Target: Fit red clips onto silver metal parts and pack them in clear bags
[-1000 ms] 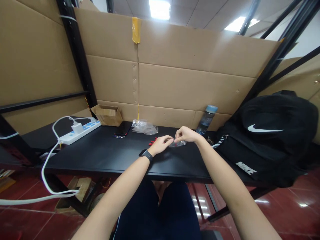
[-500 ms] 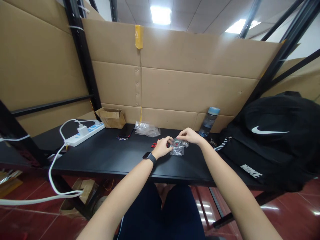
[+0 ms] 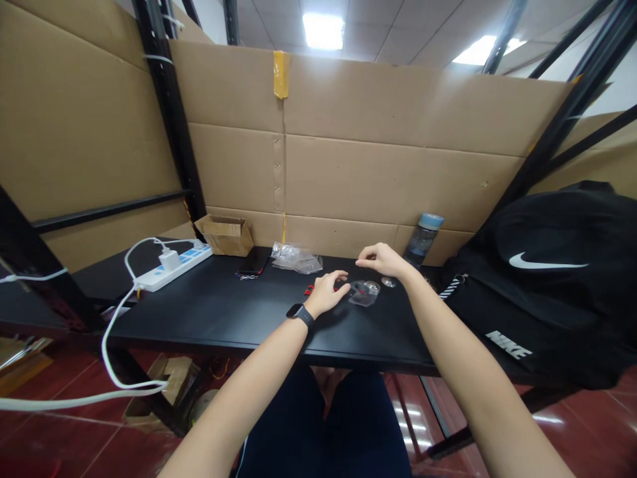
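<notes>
A small clear plastic bag (image 3: pixel 364 293) with something red inside lies on the black table, just right of my left hand (image 3: pixel 328 293). That hand hovers low with thumb and fingers apart, nothing seen between them. Behind it, small red pieces (image 3: pixel 309 290) are partly hidden. My right hand (image 3: pixel 383 259) is raised above and behind the bag, fingers bent and slightly parted from the thumb; I see nothing in it. Below it on the table sits a small round shiny clear item (image 3: pixel 389 282).
Crumpled clear plastic bags (image 3: pixel 297 259), a dark phone (image 3: pixel 253 261) and an open cardboard box (image 3: pixel 226 236) stand towards the back. A white power strip (image 3: pixel 172 267) is at left. A water bottle (image 3: pixel 423 239) and black backpack (image 3: pixel 547 285) fill the right.
Both hands have let go of the clear bag, which now lies on the table. My right hand has moved up and slightly away, and the round clear item shows below it.
</notes>
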The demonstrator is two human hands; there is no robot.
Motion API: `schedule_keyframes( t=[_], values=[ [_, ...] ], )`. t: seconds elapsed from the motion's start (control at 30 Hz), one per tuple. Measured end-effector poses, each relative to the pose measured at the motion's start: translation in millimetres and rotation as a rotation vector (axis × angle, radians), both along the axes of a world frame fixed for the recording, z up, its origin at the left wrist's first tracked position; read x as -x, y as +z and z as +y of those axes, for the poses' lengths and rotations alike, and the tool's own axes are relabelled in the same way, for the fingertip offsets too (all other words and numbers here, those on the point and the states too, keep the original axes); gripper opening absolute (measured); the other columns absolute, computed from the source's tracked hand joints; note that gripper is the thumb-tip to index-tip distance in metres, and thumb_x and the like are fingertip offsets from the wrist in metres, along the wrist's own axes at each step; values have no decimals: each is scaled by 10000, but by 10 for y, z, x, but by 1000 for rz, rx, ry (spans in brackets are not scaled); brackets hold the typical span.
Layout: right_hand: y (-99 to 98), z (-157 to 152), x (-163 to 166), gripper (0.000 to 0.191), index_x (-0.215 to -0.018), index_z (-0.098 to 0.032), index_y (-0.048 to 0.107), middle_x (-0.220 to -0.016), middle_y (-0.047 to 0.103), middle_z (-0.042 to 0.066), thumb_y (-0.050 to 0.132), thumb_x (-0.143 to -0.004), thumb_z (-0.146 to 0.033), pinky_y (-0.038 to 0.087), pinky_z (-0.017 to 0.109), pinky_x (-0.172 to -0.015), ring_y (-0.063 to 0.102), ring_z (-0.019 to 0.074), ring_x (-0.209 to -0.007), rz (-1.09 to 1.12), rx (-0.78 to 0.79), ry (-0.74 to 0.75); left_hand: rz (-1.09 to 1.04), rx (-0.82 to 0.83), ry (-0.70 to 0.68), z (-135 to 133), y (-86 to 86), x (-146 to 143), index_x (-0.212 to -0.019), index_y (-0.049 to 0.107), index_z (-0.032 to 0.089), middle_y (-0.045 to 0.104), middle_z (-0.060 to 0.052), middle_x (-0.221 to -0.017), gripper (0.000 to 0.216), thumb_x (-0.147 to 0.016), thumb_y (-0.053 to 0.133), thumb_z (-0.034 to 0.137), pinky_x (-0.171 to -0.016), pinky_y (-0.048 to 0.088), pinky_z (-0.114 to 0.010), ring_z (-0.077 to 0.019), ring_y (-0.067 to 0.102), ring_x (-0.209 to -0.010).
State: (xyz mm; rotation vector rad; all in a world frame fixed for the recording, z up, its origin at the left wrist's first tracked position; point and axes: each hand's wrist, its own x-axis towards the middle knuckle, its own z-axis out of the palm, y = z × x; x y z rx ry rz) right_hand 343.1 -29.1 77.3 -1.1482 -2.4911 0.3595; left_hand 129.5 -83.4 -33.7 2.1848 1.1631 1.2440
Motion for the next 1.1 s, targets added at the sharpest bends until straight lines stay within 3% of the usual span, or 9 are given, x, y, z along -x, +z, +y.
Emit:
schedule_keyframes(
  t=[0.13,0.23,0.37,0.43,0.53,0.67,0.9,1.0,1.1],
  values=[
    [-14,-13,-63,286,-864,-191,757,-853,764,61,747,-736,-447,477,277,-667,676,205,-746,-151,126,2,25,7,-28,40,-31,12,-1171,641,265,731,-21,-1108,288,-895,592,329,-1009,457,-366,-215,648,-1086],
    [-122,-97,-171,431,-989,-218,735,-973,758,58,837,-626,-426,484,269,-673,682,212,-791,-214,180,-32,64,5,-38,49,-47,16,-1119,660,270,740,-10,-1063,252,-874,606,289,-1002,456,-363,-210,654,-1056],
    [-376,-269,-265,221,-929,-195,746,-866,755,69,716,-774,-349,475,280,-703,681,212,-772,-242,72,-142,52,-21,-30,58,-62,8,-1056,669,265,737,2,-1009,211,-860,593,241,-980,458,-363,-200,652,-1001],
    [-501,-346,-260,298,-1012,-215,744,-960,752,68,752,-742,-340,473,281,-748,681,224,-852,-240,7,-32,49,-33,-31,64,-70,3,-1040,666,262,730,3,-996,209,-847,594,225,-965,461,-365,-200,645,-982],
    [-609,-410,-231,187,-945,-225,766,-971,755,64,714,-785,-308,460,279,-799,684,222,-892,-243,-33,52,49,-39,-25,70,-75,8,-1024,663,255,718,-1,-979,214,-828,595,204,-953,460,-364,-202,635,-972],
    [-614,-426,-203,140,-854,-215,758,-875,762,52,623,-850,-253,446,261,-741,687,202,-800,-244,-23,3,57,-31,-5,72,-58,25,-1008,662,248,710,-5,-963,212,-819,587,186,-941,458,-358,-204,625,-968],
    [-610,-502,-112,330,-1056,-204,675,-974,709,69,699,-726,-210,432,258,-728,646,199,-809,-290,-74,33,67,-22,-3,65,-36,29,-1008,660,257,713,2,-942,221,-819,576,179,-940,454,-359,-207,623,-960],
    [-614,-501,-87,297,-976,-216,693,-932,701,56,670,-691,-136,410,252,-712,631,191,-797,-344,-105,23,64,-15,-3,59,-36,30,-1010,662,258,717,4,-932,228,-818,576,170,-947,451,-360,-209,625,-959],
    [-607,-463,-84,120,-847,-209,704,-836,699,41,667,-737,-181,402,251,-690,617,175,-743,-307,-101,35,56,-4,-1,53,-31,33,-1009,665,255,719,1,-921,224,-823,572,170,-950,450,-364,-210,627,-951]
  ],
)
